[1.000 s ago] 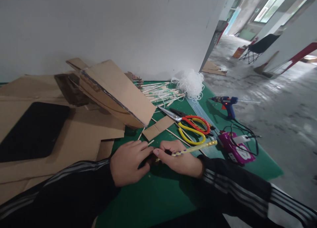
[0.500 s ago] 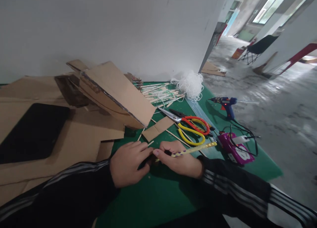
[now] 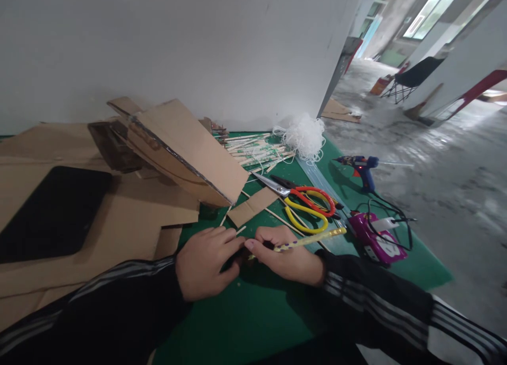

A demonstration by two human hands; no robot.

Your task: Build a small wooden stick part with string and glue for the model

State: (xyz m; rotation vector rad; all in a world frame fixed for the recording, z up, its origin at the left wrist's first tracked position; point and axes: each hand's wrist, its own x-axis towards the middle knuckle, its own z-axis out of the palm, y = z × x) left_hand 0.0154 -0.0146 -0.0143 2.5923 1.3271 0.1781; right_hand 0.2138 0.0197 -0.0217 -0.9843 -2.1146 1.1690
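My left hand [image 3: 209, 262] rests low over the green tabletop [image 3: 237, 328] with its fingers curled. The pale tip of a thin wooden stick [image 3: 241, 230] pokes out past those fingers; the rest of it is hidden under the hand. Touching its fingertips from the right is my right hand [image 3: 291, 259], closed around a yellow dotted pencil [image 3: 309, 240]. The pencil slants up to the right, its point low between the two hands. Just beyond lie a cardboard strip [image 3: 252, 206] and scissors [image 3: 304, 198] with red and yellow handles.
A cardboard construction [image 3: 194, 148] leans behind my left hand. Cardboard sheets and a black flat panel [image 3: 55, 212] cover the left. Farther back lie a bundle of sticks [image 3: 257, 149] and tangled white string [image 3: 304, 135]. A blue glue gun [image 3: 362, 169] and purple power strip [image 3: 378, 238] sit right.
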